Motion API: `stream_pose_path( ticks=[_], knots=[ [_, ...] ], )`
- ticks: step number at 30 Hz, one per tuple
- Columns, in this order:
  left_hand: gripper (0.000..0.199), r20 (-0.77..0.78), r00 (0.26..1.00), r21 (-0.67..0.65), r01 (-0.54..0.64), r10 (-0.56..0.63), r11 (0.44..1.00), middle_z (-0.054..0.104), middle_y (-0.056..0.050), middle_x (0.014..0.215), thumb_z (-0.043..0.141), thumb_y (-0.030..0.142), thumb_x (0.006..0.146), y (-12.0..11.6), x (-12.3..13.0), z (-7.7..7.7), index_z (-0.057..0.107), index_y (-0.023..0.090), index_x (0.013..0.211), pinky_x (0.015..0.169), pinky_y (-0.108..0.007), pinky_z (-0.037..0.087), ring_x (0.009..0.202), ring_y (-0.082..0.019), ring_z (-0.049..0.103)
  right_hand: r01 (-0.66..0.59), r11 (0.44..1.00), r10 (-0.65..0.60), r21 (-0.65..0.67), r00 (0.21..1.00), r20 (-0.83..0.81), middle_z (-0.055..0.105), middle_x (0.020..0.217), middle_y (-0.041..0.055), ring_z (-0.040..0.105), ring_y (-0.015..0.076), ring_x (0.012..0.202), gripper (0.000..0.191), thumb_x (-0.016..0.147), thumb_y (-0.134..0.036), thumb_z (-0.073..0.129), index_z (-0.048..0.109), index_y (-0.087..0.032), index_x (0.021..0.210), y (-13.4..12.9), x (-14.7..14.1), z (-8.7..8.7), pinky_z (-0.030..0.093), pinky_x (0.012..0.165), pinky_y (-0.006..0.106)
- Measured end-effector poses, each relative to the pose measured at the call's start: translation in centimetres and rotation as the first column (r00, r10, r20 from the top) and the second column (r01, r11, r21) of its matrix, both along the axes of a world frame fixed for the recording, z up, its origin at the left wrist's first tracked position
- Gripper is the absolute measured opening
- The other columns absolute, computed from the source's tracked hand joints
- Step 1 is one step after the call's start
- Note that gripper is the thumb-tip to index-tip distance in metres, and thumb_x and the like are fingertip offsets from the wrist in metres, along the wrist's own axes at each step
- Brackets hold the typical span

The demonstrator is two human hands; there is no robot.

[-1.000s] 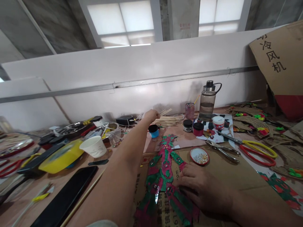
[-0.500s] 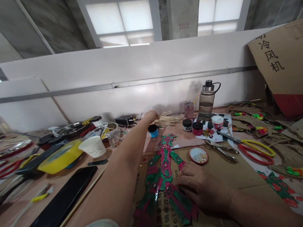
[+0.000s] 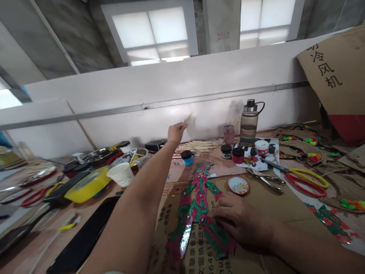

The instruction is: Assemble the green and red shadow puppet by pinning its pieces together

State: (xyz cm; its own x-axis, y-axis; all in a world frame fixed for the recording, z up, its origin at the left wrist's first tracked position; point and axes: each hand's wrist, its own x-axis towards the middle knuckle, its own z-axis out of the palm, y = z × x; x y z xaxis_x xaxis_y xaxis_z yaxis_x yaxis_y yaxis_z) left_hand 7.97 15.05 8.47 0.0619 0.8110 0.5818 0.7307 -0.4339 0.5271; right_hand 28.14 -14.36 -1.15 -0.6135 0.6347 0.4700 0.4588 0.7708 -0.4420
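Observation:
My left hand (image 3: 177, 131) is raised at the back of the table, its fingers closed on a thin wooden stick (image 3: 188, 118) that is smeared by motion. Below it lies a pile of similar sticks (image 3: 203, 146). A pink and green jointed figure (image 3: 200, 205) with metal fasteners lies flat on printed cardboard (image 3: 182, 217). My right hand (image 3: 238, 219) rests at the figure's right side, fingers curled against its arm; the fingertips are partly hidden. Close by are a lid of small metal fasteners (image 3: 238, 186) and hole-punch pliers (image 3: 265, 180).
Paint jars (image 3: 238, 155), a water bottle (image 3: 248, 123) and scissors (image 3: 308, 182) stand or lie to the right. On the left are a paper cup (image 3: 121, 174), a yellow tape roll (image 3: 87, 185) and a black phone (image 3: 85, 236). A white wall panel (image 3: 119, 89) closes off the back.
My left hand has lifted from the stick pile, moving up and slightly left with a stick in it. My right hand stays by the figure. The view has shifted slightly left.

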Motion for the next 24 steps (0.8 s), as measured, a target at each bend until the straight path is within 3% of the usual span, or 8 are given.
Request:
stream_pose_path(
  ticks=[2,3,6,8,10,14,18,24],
  knots=[
    [0.028,0.137,0.991,0.042,0.003,-0.008,0.999,0.072,-0.006,0.084,0.048,0.031,0.09,-1.9,0.2,1.3,0.072,0.018,0.096,0.059,-0.025,0.043,0.063,-0.013,0.059,0.028,1.0,-0.029,-0.003,0.999,-0.033,0.063,0.089,0.0067,0.055,0.0171,0.085,0.018,0.093,-0.018,0.048,0.066,-0.019,0.098,0.2,0.3,-0.3,0.044,0.075,0.029],
    [0.026,0.351,0.933,0.053,0.06,-0.075,0.997,0.072,-0.008,0.086,0.051,0.031,0.089,-3.2,0.5,1.8,0.07,0.016,0.098,0.056,-0.024,0.042,0.058,-0.01,0.055,0.054,0.999,-0.054,-0.003,0.996,-0.066,0.063,0.092,0.0069,0.056,0.0174,0.088,0.018,0.094,-0.018,0.048,0.065,-0.02,0.1,0.3,0.4,-0.4,0.045,0.077,0.03],
    [0.025,0.747,0.622,0.042,0.307,-0.234,0.951,0.072,-0.01,0.089,0.063,0.036,0.083,-8.4,1.0,1.6,0.068,0.016,0.096,0.046,-0.021,0.037,0.05,-0.007,0.047,0.153,0.988,-0.15,0.001,0.968,-0.201,0.064,0.099,0.0075,0.057,0.0188,0.096,0.018,0.094,-0.022,0.049,0.064,-0.022,0.103,0.9,0.8,-0.3,0.046,0.085,0.032],
    [0.027,0.831,0.499,-0.013,0.458,-0.245,0.889,0.073,-0.01,0.086,0.072,0.038,0.076,-12.4,1.1,0.6,0.068,0.015,0.091,0.042,-0.02,0.034,0.048,-0.006,0.045,0.226,0.974,-0.216,0.0,0.935,-0.282,0.064,0.102,0.0074,0.058,0.0194,0.097,0.018,0.094,-0.025,0.05,0.063,-0.022,0.106,1.3,0.9,0.2,0.047,0.087,0.034],
    [0.03,0.853,0.466,-0.077,0.556,-0.234,0.828,0.072,-0.009,0.081,0.075,0.039,0.071,-16.3,0.9,-0.5,0.069,0.014,0.087,0.04,-0.019,0.031,0.046,-0.005,0.045,0.306,0.952,-0.29,-0.007,0.892,-0.347,0.065,0.104,0.0076,0.059,0.0199,0.094,0.02,0.094,-0.029,0.05,0.062,-0.022,0.108,1.4,0.8,1.2,0.048,0.084,0.034],
    [0.028,0.728,0.643,-0.216,0.543,-0.236,0.812,0.068,-0.005,0.063,0.077,0.037,0.067,-21.8,-0.3,-0.8,0.071,0.013,0.079,0.04,-0.019,0.03,0.043,-0.006,0.045,0.397,0.917,-0.378,-0.036,0.835,-0.401,0.066,0.103,0.0085,0.059,0.0226,0.1,0.023,0.095,-0.036,0.045,0.062,-0.021,0.098,1.3,0.1,3.0,0.047,0.085,0.036],
    [0.015,0.421,0.881,-0.327,0.369,-0.216,0.87,0.061,0.001,0.05,0.074,0.031,0.071,-23.6,-2.0,0.3,0.074,0.016,0.076,0.048,-0.021,0.038,0.045,-0.009,0.052,0.367,0.919,-0.395,-0.146,0.871,-0.291,0.066,0.098,0.0094,0.06,0.0229,0.093,0.028,0.094,-0.039,0.044,0.063,-0.018,0.096,1.3,-1.3,3.6,0.048,0.078,0.036],
    [0.013,0.221,0.963,-0.398,0.231,-0.152,0.888,0.063,0.001,0.051,0.071,0.03,0.074,-23.0,-4.7,-2.5,0.074,0.018,0.076,0.052,-0.023,0.04,0.05,-0.013,0.057,0.312,0.942,-0.322,-0.123,0.944,-0.075,0.066,0.097,0.0096,0.058,0.0211,0.088,0.018,0.09,-0.024,0.048,0.063,-0.017,0.095,1.2,-4.1,4.3,0.046,0.079,0.035]
  ],
)
